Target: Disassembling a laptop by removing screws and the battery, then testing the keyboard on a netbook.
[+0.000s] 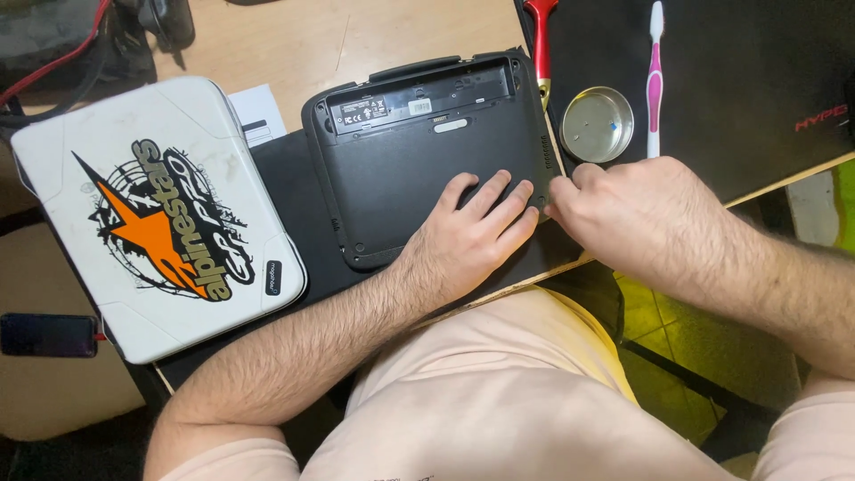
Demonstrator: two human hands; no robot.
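A laptop (427, 151) lies bottom-up on a mat (303, 223) on the desk (356, 36). The left hand (472, 236) rests flat on its near right part; the right hand (637, 218) touches its right edge, just beside the left fingers. Left of the laptop lies a case (151, 214), partly on the mat, with a phone (49, 335) at its near left. A paper (260, 111) sits between case and laptop. Right of the laptop, behind the right hand, stands a tin (597, 125), a toothbrush (655, 80) to its right, a brush (541, 49) to its left
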